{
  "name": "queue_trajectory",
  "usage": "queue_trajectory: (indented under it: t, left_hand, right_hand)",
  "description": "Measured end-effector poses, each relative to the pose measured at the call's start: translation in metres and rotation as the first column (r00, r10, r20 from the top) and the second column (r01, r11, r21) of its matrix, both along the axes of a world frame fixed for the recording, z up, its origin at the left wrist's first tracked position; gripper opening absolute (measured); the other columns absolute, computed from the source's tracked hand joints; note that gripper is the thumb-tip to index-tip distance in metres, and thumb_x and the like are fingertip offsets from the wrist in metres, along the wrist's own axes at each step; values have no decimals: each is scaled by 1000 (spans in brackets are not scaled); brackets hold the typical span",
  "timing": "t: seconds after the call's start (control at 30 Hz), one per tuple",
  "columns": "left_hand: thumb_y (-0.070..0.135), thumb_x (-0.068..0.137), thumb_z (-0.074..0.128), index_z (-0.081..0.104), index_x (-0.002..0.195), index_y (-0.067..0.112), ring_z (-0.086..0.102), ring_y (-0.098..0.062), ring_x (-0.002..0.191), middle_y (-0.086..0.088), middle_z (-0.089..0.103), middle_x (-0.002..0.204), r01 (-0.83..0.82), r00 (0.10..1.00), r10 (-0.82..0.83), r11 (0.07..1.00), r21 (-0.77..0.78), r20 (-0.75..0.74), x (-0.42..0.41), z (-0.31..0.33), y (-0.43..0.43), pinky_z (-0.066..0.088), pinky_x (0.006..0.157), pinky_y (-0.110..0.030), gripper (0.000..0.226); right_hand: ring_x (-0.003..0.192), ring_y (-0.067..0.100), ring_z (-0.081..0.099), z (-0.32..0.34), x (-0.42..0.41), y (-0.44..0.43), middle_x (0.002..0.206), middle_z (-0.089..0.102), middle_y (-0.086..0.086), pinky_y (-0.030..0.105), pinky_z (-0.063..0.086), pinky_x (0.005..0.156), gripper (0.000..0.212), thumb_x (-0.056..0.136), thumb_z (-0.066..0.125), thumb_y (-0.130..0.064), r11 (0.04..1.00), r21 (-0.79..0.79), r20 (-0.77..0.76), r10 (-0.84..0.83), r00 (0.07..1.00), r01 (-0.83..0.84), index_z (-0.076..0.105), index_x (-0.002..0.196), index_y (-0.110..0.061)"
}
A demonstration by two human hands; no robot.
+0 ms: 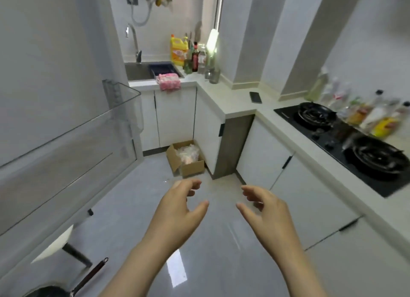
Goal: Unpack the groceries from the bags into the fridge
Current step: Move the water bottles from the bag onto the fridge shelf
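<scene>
The open fridge door (66, 97) fills the left side, with a clear plastic door shelf (124, 110) on its inner face. My left hand (179, 210) and my right hand (266, 210) hang side by side over the grey floor, fingers loosely curled, holding nothing. A cardboard box (185, 159) with a crumpled plastic bag inside stands on the floor in the corner ahead of my hands. No grocery bag shows elsewhere in the head view.
A sink (142, 71) with a pink cloth (168, 81) lies ahead, bottles (190, 52) beside it. On the right counter are a phone (255, 97), a black stove (346, 141) and more bottles (366, 115). A pan (66, 290) and stool (55, 245) sit lower left.
</scene>
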State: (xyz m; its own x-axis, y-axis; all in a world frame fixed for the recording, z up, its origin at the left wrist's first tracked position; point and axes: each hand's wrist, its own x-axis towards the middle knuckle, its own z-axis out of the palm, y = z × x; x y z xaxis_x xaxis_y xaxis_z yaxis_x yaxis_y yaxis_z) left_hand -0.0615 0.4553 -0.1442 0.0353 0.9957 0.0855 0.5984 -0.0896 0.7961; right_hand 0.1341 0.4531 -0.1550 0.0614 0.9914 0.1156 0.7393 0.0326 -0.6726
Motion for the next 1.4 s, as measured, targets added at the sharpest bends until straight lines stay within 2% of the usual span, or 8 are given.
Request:
queue_trajectory:
  t: [0.13,0.33,0.47,0.7,0.87,1.0,1.23,1.4]
  left_hand:
    - [34,88,62,52,126,30,51,2,107,15,53,119,171,985,-171,985,25,21,42,4,9,45,91,-18,40]
    - [33,88,63,52,127,29,52,2,106,15,53,118,371,927,-375,924,93,27,116,15,22,46,91,-17,40]
    - [31,88,62,53,126,28,53,4,106,17,54,118,457,885,-465,880,130,35,168,21,29,44,92,-15,39]
    - [32,89,60,52,128,28,52,5,108,19,54,120,563,816,-577,807,179,36,273,35,43,45,94,-17,40]
    - [34,89,60,52,127,31,52,6,109,21,54,121,612,775,-630,768,189,50,343,34,44,44,93,-15,40]
    - [34,88,61,54,125,31,53,6,108,22,55,119,658,734,-676,732,178,64,394,33,49,47,93,-18,38]
    - [28,88,62,56,122,30,52,11,105,20,56,117,735,656,-752,655,174,60,474,29,78,40,84,-5,35]
    - [26,87,64,58,119,29,54,9,104,19,57,115,780,593,-800,598,183,86,526,29,112,46,90,-14,33]
  right_hand:
    - [100,3,60,7,36,-24,110,65,-12,22,49,91,36,85,71,-28,984,29,-5,-176,984,176,64,119,-24]
    - [101,-5,57,16,97,-49,110,62,-18,10,43,89,34,86,69,-24,922,81,-64,-374,925,378,63,120,-26]
    - [102,-6,57,20,143,-59,110,63,-18,12,44,89,33,86,69,-24,872,109,-118,-465,877,477,64,119,-27]
    - [99,-2,59,32,239,-61,104,64,-16,21,50,92,31,85,70,-21,785,190,-158,-568,808,589,66,115,-23]
    - [98,-2,58,36,306,-69,104,64,-16,20,49,90,31,85,71,-21,742,212,-159,-616,772,636,65,115,-24]
    - [97,2,60,35,350,-73,102,65,-17,27,52,90,30,83,72,-19,692,223,-175,-665,726,687,66,112,-25]
    - [96,4,62,27,413,-66,101,67,-16,32,53,91,27,82,73,-19,598,213,-216,-742,634,773,67,107,-26]
    - [96,5,63,27,452,-42,101,66,-16,36,52,92,27,81,73,-20,525,218,-199,-801,564,823,68,108,-24]
